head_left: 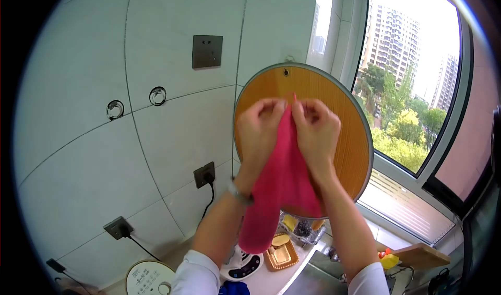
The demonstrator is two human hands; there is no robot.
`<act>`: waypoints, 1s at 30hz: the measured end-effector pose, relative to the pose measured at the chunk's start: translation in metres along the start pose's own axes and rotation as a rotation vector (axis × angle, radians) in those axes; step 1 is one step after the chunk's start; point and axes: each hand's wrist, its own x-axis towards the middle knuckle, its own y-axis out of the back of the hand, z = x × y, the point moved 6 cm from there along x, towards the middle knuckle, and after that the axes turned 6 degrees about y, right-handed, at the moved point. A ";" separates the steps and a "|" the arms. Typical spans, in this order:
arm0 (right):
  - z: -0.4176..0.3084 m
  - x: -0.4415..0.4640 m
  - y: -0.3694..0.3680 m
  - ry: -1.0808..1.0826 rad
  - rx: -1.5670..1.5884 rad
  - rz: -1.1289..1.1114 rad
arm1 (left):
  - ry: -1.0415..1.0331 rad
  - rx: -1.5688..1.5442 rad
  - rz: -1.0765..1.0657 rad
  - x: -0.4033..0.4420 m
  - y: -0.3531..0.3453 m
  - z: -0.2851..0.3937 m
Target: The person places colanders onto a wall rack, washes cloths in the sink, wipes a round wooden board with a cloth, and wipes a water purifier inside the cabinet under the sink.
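Observation:
A pink cloth [282,170] hangs from both hands, raised in front of a round wooden board with a grey rim [349,154]. My left hand [261,133] pinches the cloth's upper end from the left. On the right, my right hand [317,130] pinches the same end, its fingertips close to the left ones. A thin pink tip, perhaps a loop, sticks up between the thumbs. Below the hands the cloth drops in loose folds and covers part of the board. Near the board's top edge is a small hole [286,73], with a clear hook [290,58] just above.
Two round wall hooks [157,95] and a grey socket [207,51] are on the tiled wall. Below stand a white appliance [242,263], a gold-brown tray [282,253] and a metal sink [315,275]. A window [407,76] is at the right.

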 end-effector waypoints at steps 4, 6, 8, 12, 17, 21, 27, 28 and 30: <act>0.011 0.054 -0.034 0.060 -0.207 -0.024 | -0.018 0.087 0.043 0.069 -0.016 -0.012; 0.022 0.068 -0.051 0.114 -0.289 -0.037 | 0.020 0.096 0.055 0.090 -0.021 -0.026; 0.023 0.076 -0.061 0.160 -0.369 -0.051 | 0.061 0.141 0.080 0.095 -0.026 -0.026; 0.029 0.074 -0.070 0.168 -0.505 -0.129 | 0.143 0.323 0.045 0.102 -0.025 -0.028; 0.042 0.016 -0.053 0.091 -0.540 -0.278 | 0.074 0.339 -0.026 0.081 -0.016 -0.052; 0.038 -0.087 -0.008 0.053 -0.254 -0.422 | -0.145 0.373 -0.009 0.013 0.006 -0.059; 0.064 -0.267 0.087 -0.329 -0.115 -0.610 | 0.175 0.326 -0.208 -0.261 0.046 -0.072; 0.075 -0.300 0.104 -0.386 -0.140 -0.651 | 0.386 0.550 -0.460 -0.313 0.051 -0.103; 0.097 -0.370 0.141 -0.610 -0.092 -0.696 | 0.614 0.538 -0.594 -0.402 0.083 -0.149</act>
